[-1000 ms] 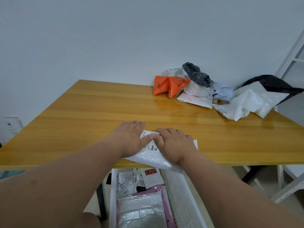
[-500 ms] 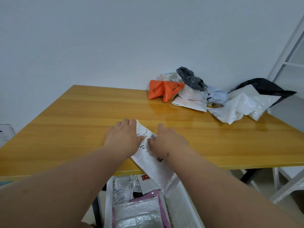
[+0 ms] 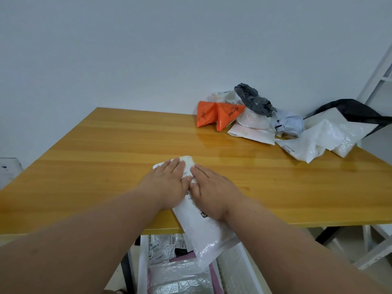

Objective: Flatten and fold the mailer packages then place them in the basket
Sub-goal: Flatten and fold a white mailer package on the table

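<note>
Mailer: the white mailer (image 3: 203, 228) lies on the near edge of the worktop (image 3: 106, 158), and its lower end hangs over the edge, above the basket (image 3: 142, 262).
Your left hand: your left hand (image 3: 167, 183) lies flat on the mailer with straight fingers (image 3: 176, 166). It presses down and grips nothing.
Your right hand: your right hand (image 3: 212, 187) lies flat just beside the left one, fingers straight too. It presses the mailer and holds nothing.
Step now: it looks like you are flattening this mailer. It does not look folded yet.
Done: some mailers are already in the basket under the worktop. One is a bubble mailer (image 3: 180, 279) with a pink edge. One is a bag with a label (image 3: 163, 247).
Left to do: fold this mailer and drop it in the basket. Then do the pile (image 3: 275, 124) at the far right of the worktop, well apart from your hands. It has an orange bag (image 3: 214, 113), a dark grey bag (image 3: 252, 100), white ones and a black one (image 3: 356, 109).
Writing: the label in the basket says "2005". The orange bag shows letters like "TTINE". The print on your mailer is mostly under your hands, too small to read.
</note>
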`<action>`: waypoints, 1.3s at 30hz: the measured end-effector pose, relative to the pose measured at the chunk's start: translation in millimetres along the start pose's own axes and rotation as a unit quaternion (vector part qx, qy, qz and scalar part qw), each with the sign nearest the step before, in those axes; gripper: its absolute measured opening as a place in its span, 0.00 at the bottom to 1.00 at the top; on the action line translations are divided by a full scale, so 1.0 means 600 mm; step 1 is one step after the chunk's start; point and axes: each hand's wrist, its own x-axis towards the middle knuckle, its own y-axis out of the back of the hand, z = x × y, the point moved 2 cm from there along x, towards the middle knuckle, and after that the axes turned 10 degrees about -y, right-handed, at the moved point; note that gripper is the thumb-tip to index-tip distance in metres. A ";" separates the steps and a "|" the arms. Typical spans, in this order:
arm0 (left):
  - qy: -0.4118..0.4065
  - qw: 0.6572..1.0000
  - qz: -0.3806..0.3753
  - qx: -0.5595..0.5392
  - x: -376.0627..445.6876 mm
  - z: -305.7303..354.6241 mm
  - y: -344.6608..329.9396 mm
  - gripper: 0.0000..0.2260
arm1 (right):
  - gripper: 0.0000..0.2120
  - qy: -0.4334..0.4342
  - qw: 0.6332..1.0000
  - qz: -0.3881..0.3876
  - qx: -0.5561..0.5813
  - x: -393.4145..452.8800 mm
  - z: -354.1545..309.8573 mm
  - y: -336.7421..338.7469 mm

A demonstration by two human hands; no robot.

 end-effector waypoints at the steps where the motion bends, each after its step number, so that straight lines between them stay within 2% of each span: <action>1: 0.000 1.000 -0.001 0.009 0.001 -0.002 0.000 0.27 | 0.25 0.002 1.000 -0.001 -0.001 0.001 -0.001 0.000; 13: -0.012 0.998 -0.032 0.046 0.008 -0.011 0.004 0.28 | 0.20 -0.032 0.996 -0.063 -0.050 0.005 -0.018 0.019; 16: -0.011 0.998 -0.029 0.051 0.004 -0.007 0.005 0.28 | 0.24 -0.032 0.996 -0.044 -0.074 -0.010 -0.019 0.018; 20: 0.000 0.997 -0.037 0.069 -0.009 0.005 0.017 0.28 | 0.32 -0.020 0.992 0.037 -0.122 -0.023 -0.017 0.018; 21: 0.008 0.995 -0.039 0.086 -0.014 0.008 0.021 0.28 | 0.32 -0.016 0.988 0.048 -0.144 -0.024 -0.017 0.023; 23: 0.024 0.989 -0.036 0.138 -0.023 0.013 0.031 0.28 | 0.26 -0.006 0.980 0.068 -0.187 -0.022 -0.012 0.035; 26: 0.051 0.982 -0.036 0.179 -0.034 0.026 0.048 0.27 | 0.21 -0.038 0.972 0.076 -0.221 -0.021 0.000 0.057; 30: 0.049 0.975 -0.044 0.214 -0.040 0.044 0.076 0.25 | 0.14 -0.078 0.977 0.093 -0.177 -0.033 0.007 0.058; 33: 0.011 0.970 -0.021 0.240 -0.042 0.045 0.076 0.28 | 0.17 -0.129 0.983 0.084 -0.097 -0.044 0.022 0.047; 35: -0.015 0.980 -0.015 0.197 -0.043 0.040 0.061 0.30 | 0.18 -0.155 0.985 0.060 -0.054 -0.043 0.030 0.039; 37: -0.027 0.990 -0.037 0.131 -0.044 0.036 0.041 0.30 | 0.18 -0.152 0.985 0.040 -0.066 -0.038 0.032 0.027; 39: -0.040 0.991 -0.047 0.122 -0.041 0.032 0.028 0.28 | 0.20 -0.151 0.986 0.038 -0.066 -0.035 0.032 0.016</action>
